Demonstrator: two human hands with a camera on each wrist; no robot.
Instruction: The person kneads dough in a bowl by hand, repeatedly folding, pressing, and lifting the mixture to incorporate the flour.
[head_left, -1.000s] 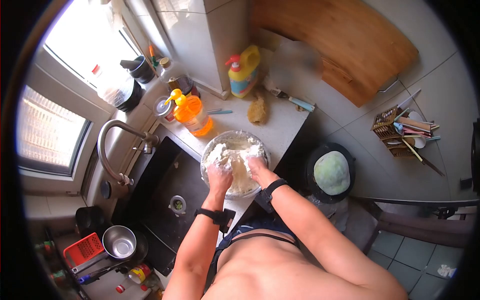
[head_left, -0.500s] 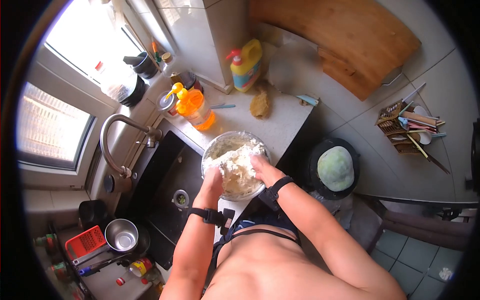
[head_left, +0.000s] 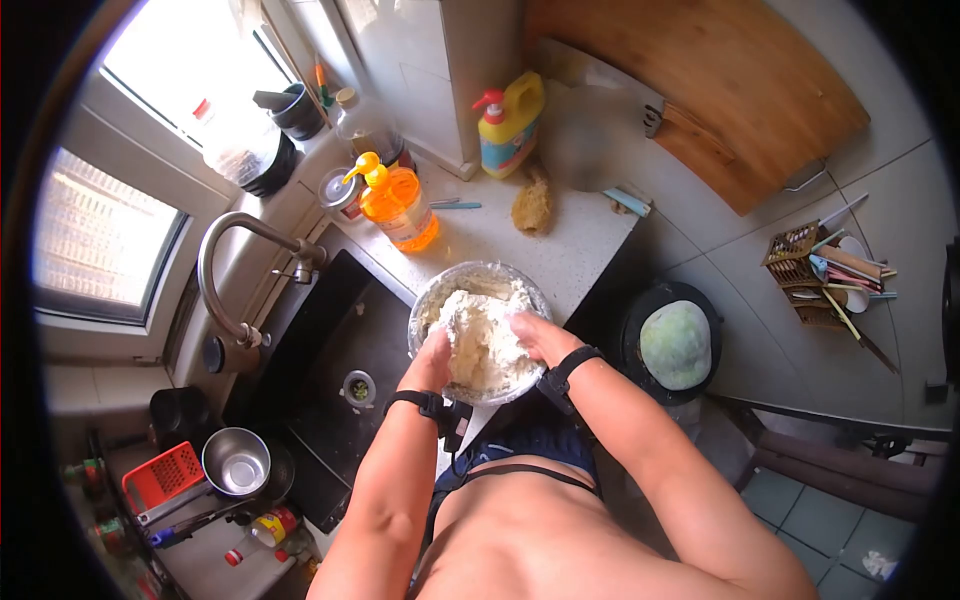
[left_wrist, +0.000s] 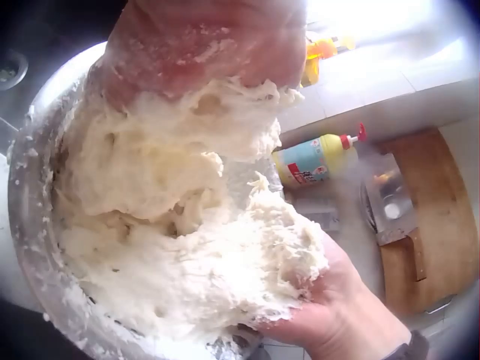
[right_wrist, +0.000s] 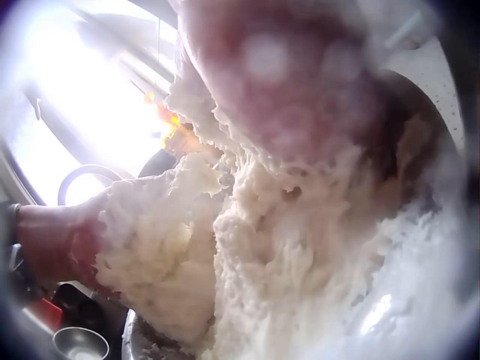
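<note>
A metal bowl [head_left: 414, 318] on the counter corner holds a rough, sticky mass of pale dough [head_left: 482, 325]. At the bowl's left side my left hand [head_left: 432, 362] grips the dough, its fingers mostly buried in it. My right hand [head_left: 540, 338] holds the dough from the right side. The left wrist view shows torn, shaggy dough [left_wrist: 172, 262] bridging both hands, with flour smeared on the bowl wall [left_wrist: 30, 225]. Thick dough [right_wrist: 292, 240] also coats the fingers in the right wrist view.
A black sink [head_left: 335, 310] with a curved faucet [head_left: 215, 262] lies left of the bowl. Behind the bowl stand an orange pump bottle [head_left: 402, 208], a yellow bottle [head_left: 508, 130] and a tan scrubber [head_left: 532, 208]. A pale green melon-like thing [head_left: 676, 345] sits to the right.
The hands have sunk lower at the bowl's sides and moved slightly apart. The dough, earlier lifted in clumps around the fingers, now lies gathered across the bowl between them.
</note>
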